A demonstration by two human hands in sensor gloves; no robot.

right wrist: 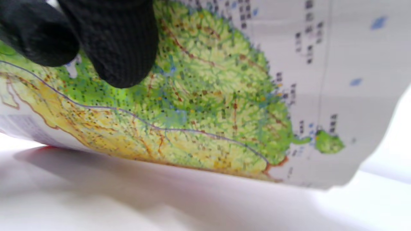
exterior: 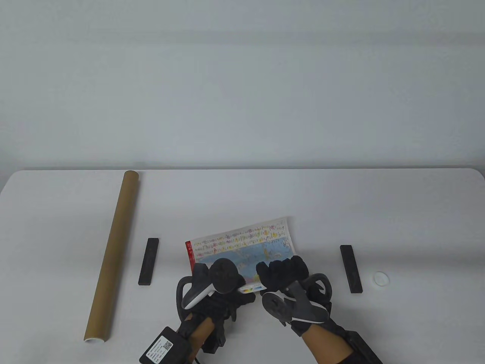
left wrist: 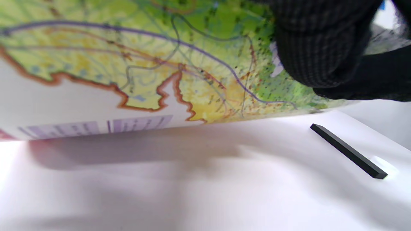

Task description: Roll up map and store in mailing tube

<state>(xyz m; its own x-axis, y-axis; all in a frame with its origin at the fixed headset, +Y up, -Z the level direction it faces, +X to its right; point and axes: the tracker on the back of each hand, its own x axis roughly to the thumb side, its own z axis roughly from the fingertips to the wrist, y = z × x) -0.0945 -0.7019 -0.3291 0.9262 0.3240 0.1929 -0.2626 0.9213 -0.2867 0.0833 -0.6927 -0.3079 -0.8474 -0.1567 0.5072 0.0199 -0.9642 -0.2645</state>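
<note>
Sitting near the front middle of the white table (exterior: 242, 197), the map (exterior: 242, 242) has both gloved hands on its near edge. The left hand (exterior: 212, 288) and right hand (exterior: 282, 275) lie side by side, fingers curled over the paper; the wrist views show that edge lifted off the tabletop with black fingertips (right wrist: 118, 48) pressing on the printed side, so it looks like both are gripping it. The brown mailing tube (exterior: 113, 254) lies well off to the left, running front to back, not touching anything. One black bar weight (exterior: 148, 261) sits between tube and map, another black bar (exterior: 351, 268) to the right, and a small white cap (exterior: 380, 278) just beyond that.
</note>
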